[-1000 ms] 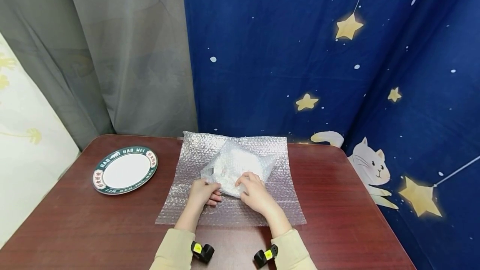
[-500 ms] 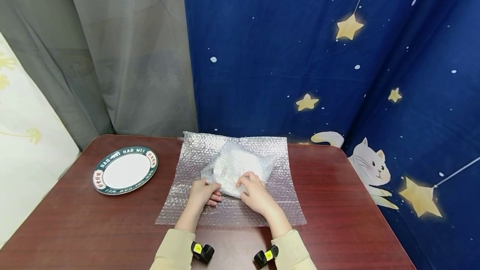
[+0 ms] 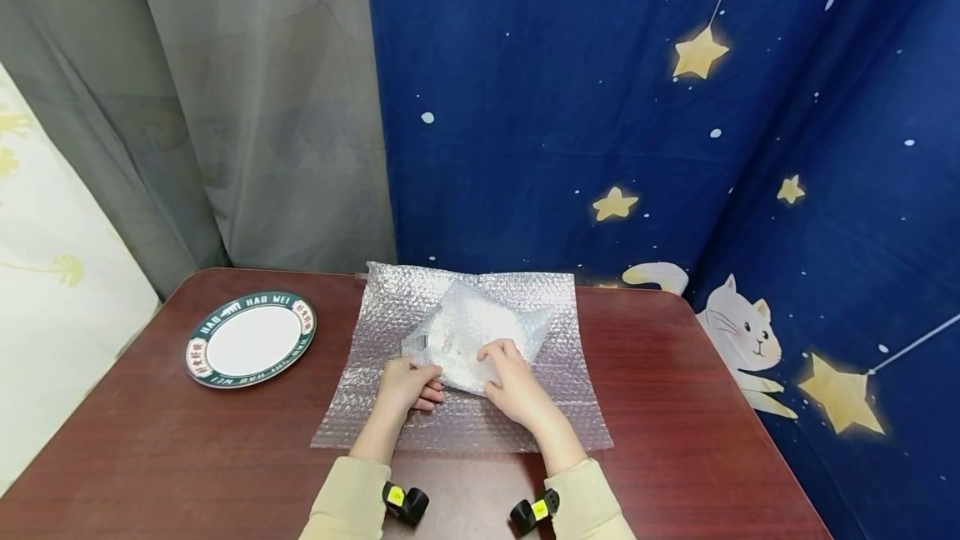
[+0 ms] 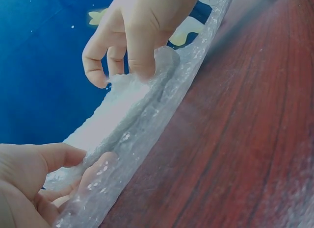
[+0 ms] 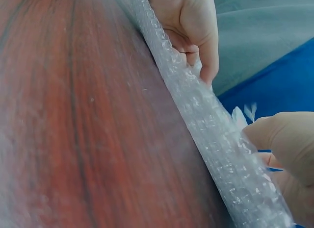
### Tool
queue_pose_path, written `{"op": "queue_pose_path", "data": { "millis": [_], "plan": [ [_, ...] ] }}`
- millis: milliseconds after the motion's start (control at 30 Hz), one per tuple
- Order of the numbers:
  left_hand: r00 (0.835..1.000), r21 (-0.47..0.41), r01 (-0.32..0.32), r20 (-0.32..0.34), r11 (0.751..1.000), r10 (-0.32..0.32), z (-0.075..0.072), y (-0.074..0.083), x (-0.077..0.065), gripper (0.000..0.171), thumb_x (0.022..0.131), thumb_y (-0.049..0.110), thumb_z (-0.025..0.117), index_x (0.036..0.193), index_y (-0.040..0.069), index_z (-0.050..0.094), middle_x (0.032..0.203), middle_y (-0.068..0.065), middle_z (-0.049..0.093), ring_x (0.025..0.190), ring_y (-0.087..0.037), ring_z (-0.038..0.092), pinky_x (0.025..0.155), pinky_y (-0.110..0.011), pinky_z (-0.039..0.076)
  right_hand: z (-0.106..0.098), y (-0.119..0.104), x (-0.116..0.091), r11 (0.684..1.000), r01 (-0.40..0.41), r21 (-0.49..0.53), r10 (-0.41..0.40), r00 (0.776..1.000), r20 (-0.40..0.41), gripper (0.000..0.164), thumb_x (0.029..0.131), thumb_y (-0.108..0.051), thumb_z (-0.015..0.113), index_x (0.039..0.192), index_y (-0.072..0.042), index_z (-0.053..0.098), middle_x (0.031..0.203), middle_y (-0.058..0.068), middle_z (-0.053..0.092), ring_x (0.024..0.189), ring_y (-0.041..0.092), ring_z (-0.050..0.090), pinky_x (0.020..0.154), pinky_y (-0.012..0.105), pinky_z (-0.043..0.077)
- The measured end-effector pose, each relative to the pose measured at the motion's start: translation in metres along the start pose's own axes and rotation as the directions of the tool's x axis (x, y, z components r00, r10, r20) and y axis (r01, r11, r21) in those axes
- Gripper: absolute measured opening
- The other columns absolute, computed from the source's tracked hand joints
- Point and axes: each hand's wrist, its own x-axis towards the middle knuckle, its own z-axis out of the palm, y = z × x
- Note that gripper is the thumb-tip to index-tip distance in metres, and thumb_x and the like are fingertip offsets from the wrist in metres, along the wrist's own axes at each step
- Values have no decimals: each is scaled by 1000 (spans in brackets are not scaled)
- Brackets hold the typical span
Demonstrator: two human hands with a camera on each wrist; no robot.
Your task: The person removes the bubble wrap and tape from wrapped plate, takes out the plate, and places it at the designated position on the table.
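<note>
A white round plate [image 3: 468, 327], folded inside bubble wrap, lies on a larger bubble wrap sheet [image 3: 558, 357] on the table. Its near left edge is pinched by my left hand [image 3: 408, 386], thumb above and fingers below, as the left wrist view shows. My right hand [image 3: 517, 382] reaches over the near right part of the bundle with bent, spread fingers. In the left wrist view, one of its fingertips touches the white top of the wrapped plate [image 4: 115, 108], while the others hang close above it. The right wrist view mostly shows the bubble wrap's edge [image 5: 201, 120].
To the left on the red-brown table [image 3: 675, 407] lies a second plate [image 3: 251, 340] with a green lettered rim. A grey curtain [image 3: 277, 107] and a blue star-patterned curtain [image 3: 540, 107] hang behind the table.
My right hand has shifted slightly to the right over the wrapped plate. The left hand keeps its place, and the bundle has not visibly moved.
</note>
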Motion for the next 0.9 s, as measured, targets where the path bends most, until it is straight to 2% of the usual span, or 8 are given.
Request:
{"op": "queue_pose_path", "data": {
  "millis": [267, 433, 533, 600, 700, 900],
  "plan": [
    [1000, -15, 7, 13, 1000, -7, 0, 0, -1, 20, 87, 5, 63, 96, -10, 54, 64, -14, 66, 48, -18, 65, 42, -27, 53, -3, 4, -2, 998, -24, 50, 25, 999, -21, 52, 77, 3, 66, 124, -5, 44, 129, 16, 39, 116, 33, 49, 98, 46, 43],
    [1000, -23, 7, 19, 1000, -7, -1, 0, -2, 20, 87, 5, 63, 97, -11, 53, 63, -14, 65, 48, -19, 65, 42, -28, 53, -6, 7, -2, 996, -72, 57, 74, 997, -31, 56, 77, -3, 71, 125, -5, 42, 133, 16, 37, 100, 31, 55, 91, 45, 47],
    [1000, -24, 10, 19, 1000, -10, 0, 1, -2, 21, 87, 5, 62, 98, -11, 53, 63, -14, 65, 48, -20, 65, 42, -28, 53, -8, 8, -3, 994, -82, 71, 86, 995, -45, 56, 77, -4, 73, 124, -5, 42, 133, 17, 37, 101, 33, 54, 92, 47, 46],
    [1000, -27, 13, 20, 1000, -13, -1, 1, -1, 21, 87, 5, 62, 98, -11, 53, 63, -14, 65, 48, -20, 65, 42, -28, 53, -9, 8, -3, 994, -76, 73, 80, 995, -57, 54, 77, -5, 73, 122, -4, 42, 132, 18, 37, 112, 35, 48, 97, 48, 43],
    [1000, -33, 17, 22, 999, -17, -1, 1, 0, 20, 87, 5, 62, 98, -11, 53, 63, -14, 65, 48, -19, 65, 42, -28, 53, -11, 8, -3, 995, -69, 68, 74, 994, -74, 51, 76, -5, 75, 117, -5, 43, 128, 16, 38, 119, 35, 42, 99, 49, 40],
    [999, -41, 15, 34, 999, -14, -3, 1, 1, 21, 88, 5, 59, 98, -12, 52, 61, -15, 64, 47, -19, 64, 41, -28, 52, -12, 9, -4, 996, -89, 31, 92, 989, -116, 43, 75, -7, 77, 105, -9, 46, 121, 11, 39, 110, 30, 41, 89, 47, 44]
  ]
}}
